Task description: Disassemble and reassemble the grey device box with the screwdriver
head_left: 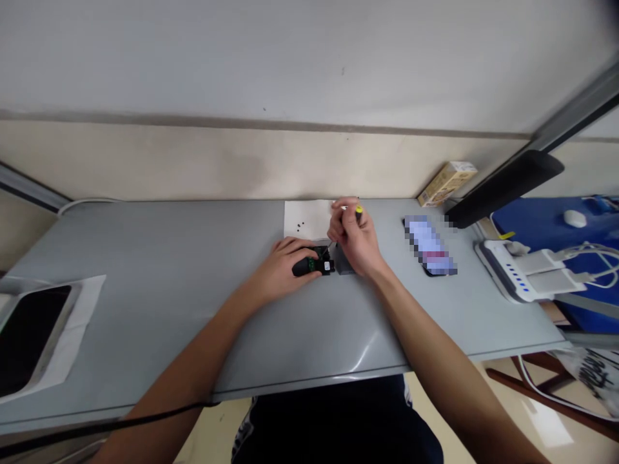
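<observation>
My left hand (285, 267) is closed round an opened black computer mouse (304, 267) on the grey table, its green circuit board showing. In my right hand (355, 238) is a screwdriver (358, 211) with a yellow-and-black handle end. Its thin shaft slants down to the left, the tip at the mouse's exposed inside; whether it touches a screw is too small to tell. A dark grey block-like thing (344, 261) lies partly hidden under my right hand. Just behind the mouse, several tiny black pieces (300, 226) rest on a white sheet of paper (314, 216).
To the right lie a phone (430, 245), a small carton (447, 183), a long black cylindrical thing (505, 187) and a white power strip (512, 270) with plugged-in adapters. A black-screened device (33, 335) sits on paper at left. The wall borders the table (159, 270) behind.
</observation>
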`<state>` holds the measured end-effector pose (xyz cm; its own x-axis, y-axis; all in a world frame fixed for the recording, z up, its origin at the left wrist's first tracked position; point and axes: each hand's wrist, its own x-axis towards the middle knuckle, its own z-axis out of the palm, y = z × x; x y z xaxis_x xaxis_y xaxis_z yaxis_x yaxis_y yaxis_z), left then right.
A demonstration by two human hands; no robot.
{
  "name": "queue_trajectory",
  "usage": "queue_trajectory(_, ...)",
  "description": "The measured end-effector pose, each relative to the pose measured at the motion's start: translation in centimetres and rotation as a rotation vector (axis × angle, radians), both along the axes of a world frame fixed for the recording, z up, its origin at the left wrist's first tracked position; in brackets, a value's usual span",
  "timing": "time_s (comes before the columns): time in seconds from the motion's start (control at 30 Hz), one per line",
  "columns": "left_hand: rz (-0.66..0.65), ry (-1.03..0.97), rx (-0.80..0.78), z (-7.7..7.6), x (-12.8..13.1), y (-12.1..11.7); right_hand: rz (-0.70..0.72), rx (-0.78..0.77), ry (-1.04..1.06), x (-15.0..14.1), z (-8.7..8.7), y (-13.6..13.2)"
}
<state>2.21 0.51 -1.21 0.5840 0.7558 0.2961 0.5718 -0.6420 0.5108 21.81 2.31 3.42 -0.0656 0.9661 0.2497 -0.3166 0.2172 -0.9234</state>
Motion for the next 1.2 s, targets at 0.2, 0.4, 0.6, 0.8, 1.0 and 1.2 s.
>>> queue_trajectory(0.2,-0.022,0.042,0.005,0.19,-0.17,0.17,0.083,-0.044,0.109,0.79,0.63,-0.06)
queue_trajectory(0.4,-0.023,0.058,0.016,0.37,-0.15,0.03,0.06,-0.053,-0.003,0.53,0.02,-0.01)
queue_trajectory(0.6,-0.009,0.061,0.033,0.16,-0.09,0.1,-0.023,-0.04,0.02,0.26,0.56,0.09)
queue_trajectory(0.8,-0.005,0.062,0.037,0.19,-0.02,0.1,0.019,-0.044,0.049,1.02,0.08,0.14)
queue_trajectory(1.0,-0.003,0.065,0.015,0.34,-0.02,0.0,-0.033,-0.052,0.021,0.73,0.16,0.6)
queue_trajectory(1.2,-0.018,0.052,0.041,0.04,-0.22,0.13,0.022,-0.05,0.159,0.96,0.68,0.16)
